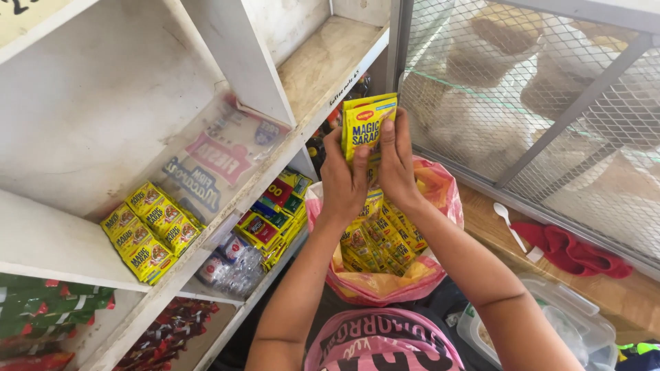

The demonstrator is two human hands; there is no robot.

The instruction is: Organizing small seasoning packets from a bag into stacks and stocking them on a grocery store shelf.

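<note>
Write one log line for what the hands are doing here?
left hand + right hand: holding yellow sachets | above pink bag | beside white shelf

Bright daylight, soft shadows, glare upper right, edges distorted

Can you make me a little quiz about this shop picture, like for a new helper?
1. True or false: both hands hold yellow sachets.
2. What colour is the bag below the hands? A pink, B blue, C black.
3. Where do more yellow packets lie?

Key:
1. True; the left hand and right hand grip them together.
2. A.
3. On the white shelf to the left.
</note>
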